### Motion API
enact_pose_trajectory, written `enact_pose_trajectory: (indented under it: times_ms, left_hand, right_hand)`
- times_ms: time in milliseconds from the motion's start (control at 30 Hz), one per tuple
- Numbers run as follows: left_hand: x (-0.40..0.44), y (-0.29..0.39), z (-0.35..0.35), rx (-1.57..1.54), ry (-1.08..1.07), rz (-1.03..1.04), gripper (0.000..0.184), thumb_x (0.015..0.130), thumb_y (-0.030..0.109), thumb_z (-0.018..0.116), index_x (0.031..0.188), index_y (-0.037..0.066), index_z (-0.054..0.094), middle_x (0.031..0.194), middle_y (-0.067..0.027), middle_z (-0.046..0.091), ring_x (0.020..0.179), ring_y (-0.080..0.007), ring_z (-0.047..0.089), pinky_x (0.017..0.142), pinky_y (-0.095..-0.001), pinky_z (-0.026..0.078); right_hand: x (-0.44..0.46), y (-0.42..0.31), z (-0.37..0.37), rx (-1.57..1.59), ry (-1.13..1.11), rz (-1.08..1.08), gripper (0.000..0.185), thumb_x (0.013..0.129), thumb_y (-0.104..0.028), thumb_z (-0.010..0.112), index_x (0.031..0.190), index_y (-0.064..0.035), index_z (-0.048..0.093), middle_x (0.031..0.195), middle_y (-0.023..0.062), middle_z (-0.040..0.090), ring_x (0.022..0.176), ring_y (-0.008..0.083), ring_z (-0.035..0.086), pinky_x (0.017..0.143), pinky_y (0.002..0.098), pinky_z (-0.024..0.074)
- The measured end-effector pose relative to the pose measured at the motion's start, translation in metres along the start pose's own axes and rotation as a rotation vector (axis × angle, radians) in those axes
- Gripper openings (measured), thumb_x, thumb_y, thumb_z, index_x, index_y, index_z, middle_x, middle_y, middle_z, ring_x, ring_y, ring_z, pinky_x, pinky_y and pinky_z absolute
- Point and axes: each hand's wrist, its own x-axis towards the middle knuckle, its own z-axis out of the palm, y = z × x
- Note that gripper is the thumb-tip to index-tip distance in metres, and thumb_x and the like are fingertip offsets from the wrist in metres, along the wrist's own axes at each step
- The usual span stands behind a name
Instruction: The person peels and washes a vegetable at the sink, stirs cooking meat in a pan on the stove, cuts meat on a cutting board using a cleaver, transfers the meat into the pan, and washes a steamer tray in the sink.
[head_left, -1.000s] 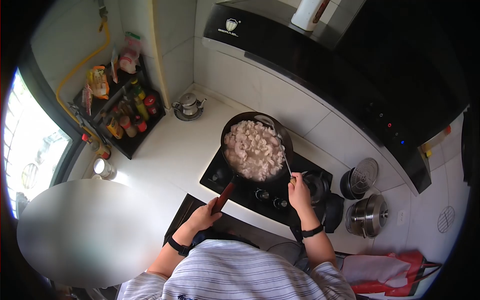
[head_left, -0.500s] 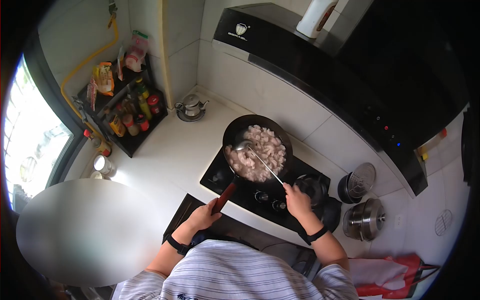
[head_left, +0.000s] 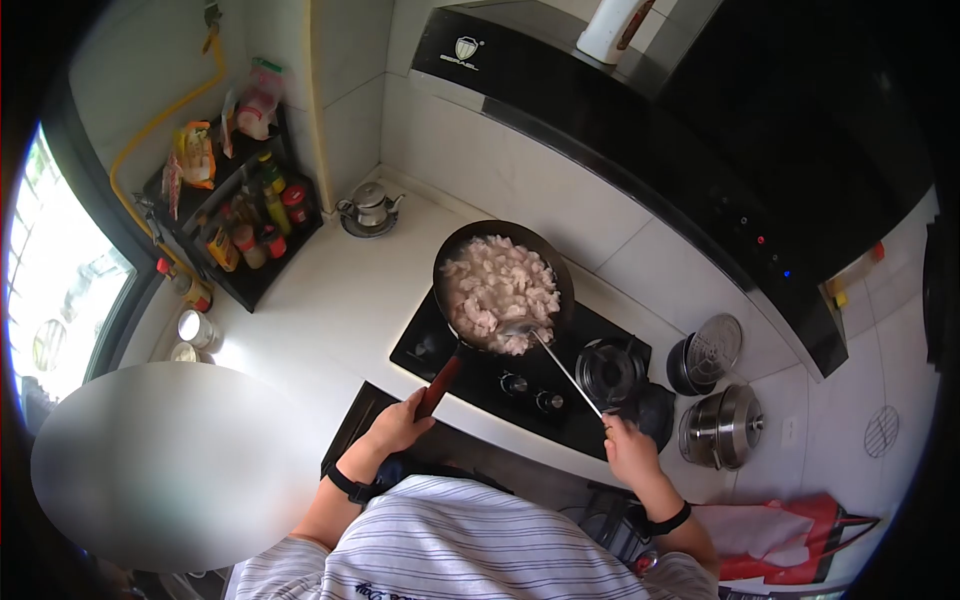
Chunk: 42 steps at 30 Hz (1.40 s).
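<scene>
Meat [head_left: 495, 275], pale and cut into small pieces: lay heaped in the wok [head_left: 563, 288], over the left end of the hob [head_left: 413, 350], with the wok's rim reaching past the hob's far edge. Judged the step in hand as stirring or turning the pieces, from the ladle [head_left: 518, 328] set with its bowl down among them at the wok's near side, just right of the handle's root. Judged any further stroke to call for a firm hold on the wok handle [head_left: 439, 385], a low ladle bowl, and a measured push away from the near rim, so as not to spill pieces over it. Saw the left hand [head_left: 398, 427] closed around the wok handle, just beyond the hob's near edge, with the forearm slanting up from the lower left and the wrist nearly straight. Saw the right hand [head_left: 632, 455] closed on the end of the ladle's long shaft, near the hob's near right corner, with the forearm slanting in from the lower right and fingers toward the wok. Found the shaft tilted across the hob, well to the left of the steel pot [head_left: 720, 430]. Could not tell the exact placing of the right thumb.
</scene>
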Motion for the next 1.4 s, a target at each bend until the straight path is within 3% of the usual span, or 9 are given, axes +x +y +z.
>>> enact_pose_trajectory:
  times_ms: [533, 600, 667, 733, 933, 1000, 1033, 1200, 1400]
  left_hand:
    - [-0.003, -0.004, 0.006, 0.027, 0.08, 0.061, 0.064, 0.086, 0.031, 0.061, 0.139, 0.005, 0.036, 0.099, -0.0253, 0.064, 0.095, -0.0403, 0.061, 0.082, -0.0441, 0.049]
    - [-0.004, -0.001, 0.004, 0.001, 0.065, 0.027, 0.064, 0.086, 0.03, 0.061, 0.139, 0.004, 0.036, 0.098, -0.0254, 0.064, 0.095, -0.0403, 0.061, 0.082, -0.0442, 0.049]
    - [-0.004, -0.002, 0.004, 0.003, 0.045, 0.029, 0.064, 0.086, 0.03, 0.061, 0.139, 0.004, 0.036, 0.097, -0.0253, 0.064, 0.094, -0.0402, 0.062, 0.081, -0.0443, 0.049]
    - [-0.003, -0.004, 0.003, 0.012, 0.05, 0.035, 0.064, 0.086, 0.031, 0.061, 0.139, 0.004, 0.036, 0.097, -0.025, 0.064, 0.093, -0.0402, 0.062, 0.081, -0.0444, 0.049]
    - [-0.005, -0.005, 0.006, 0.009, 0.065, 0.036, 0.064, 0.086, 0.031, 0.061, 0.139, 0.006, 0.036, 0.095, -0.0246, 0.064, 0.091, -0.04, 0.062, 0.079, -0.0445, 0.049]
    - [-0.004, -0.005, 0.004, 0.009, 0.062, 0.029, 0.064, 0.086, 0.031, 0.061, 0.139, 0.006, 0.036, 0.095, -0.0246, 0.064, 0.091, -0.0399, 0.062, 0.079, -0.0444, 0.049]
    - [-0.004, -0.004, 0.003, 0.007, 0.055, 0.026, 0.064, 0.086, 0.032, 0.061, 0.139, 0.006, 0.036, 0.095, -0.0244, 0.064, 0.091, -0.0396, 0.062, 0.079, -0.0443, 0.049]
    - [-0.007, -0.001, 0.0, -0.008, 0.045, 0.013, 0.065, 0.086, 0.032, 0.062, 0.139, 0.006, 0.036, 0.095, -0.024, 0.065, 0.091, -0.039, 0.062, 0.079, -0.0437, 0.049]
    - [-0.005, -0.003, 0.001, -0.009, 0.033, 0.017, 0.065, 0.085, 0.032, 0.062, 0.139, 0.007, 0.037, 0.095, -0.024, 0.065, 0.092, -0.0389, 0.062, 0.08, -0.0435, 0.049]
  right_hand:
    - [0.047, -0.011, 0.095, 0.257, 0.111, 0.077, 0.045, 0.082, -0.011, 0.062, 0.124, -0.0122, 0.047, 0.1, 0.0171, 0.062, 0.082, 0.0387, 0.062, 0.071, 0.0442, 0.0519]
    - [0.071, -0.01, 0.11, 0.446, 0.116, 0.141, 0.046, 0.082, -0.011, 0.063, 0.124, -0.0105, 0.045, 0.095, 0.0153, 0.063, 0.08, 0.0337, 0.063, 0.073, 0.0387, 0.0522]
    - [0.087, -0.002, 0.133, 0.616, 0.169, 0.107, 0.038, 0.087, -0.013, 0.059, 0.122, -0.0116, 0.046, 0.084, 0.013, 0.061, 0.07, 0.0281, 0.062, 0.062, 0.0388, 0.0506]
    - [0.094, -0.021, 0.104, 1.463, -0.206, 0.496, 0.028, 0.092, -0.014, 0.054, 0.119, -0.0141, 0.049, 0.079, 0.0106, 0.057, 0.063, 0.0228, 0.058, 0.052, 0.0385, 0.0449]
    - [0.103, -0.035, 0.089, 2.088, -0.466, 0.559, 0.023, 0.098, -0.025, 0.043, 0.117, -0.0134, 0.052, 0.081, 0.0105, 0.054, 0.052, 0.0127, 0.044, 0.048, 0.0235, 0.0381]
    - [0.105, -0.034, 0.091, 2.549, -0.741, 0.468, 0.028, 0.098, -0.023, 0.044, 0.119, -0.0068, 0.052, 0.08, 0.0095, 0.052, 0.051, 0.0104, 0.044, 0.047, 0.0233, 0.0367]
    - [0.102, -0.034, 0.091, 2.592, -0.722, 0.432, 0.033, 0.098, -0.022, 0.043, 0.121, 0.0008, 0.05, 0.08, 0.0088, 0.05, 0.05, 0.0084, 0.042, 0.047, 0.0224, 0.0352]
    - [0.085, -0.033, 0.074, 2.742, -0.704, 0.403, 0.035, 0.099, -0.021, 0.042, 0.124, 0.0037, 0.047, 0.081, 0.0081, 0.047, 0.05, 0.008, 0.042, 0.046, 0.0214, 0.0346]
    - [0.078, -0.016, 0.055, 2.449, -0.531, 0.314, 0.028, 0.097, -0.024, 0.048, 0.12, -0.0076, 0.051, 0.079, 0.0066, 0.051, 0.05, 0.0092, 0.044, 0.045, 0.0223, 0.0376]
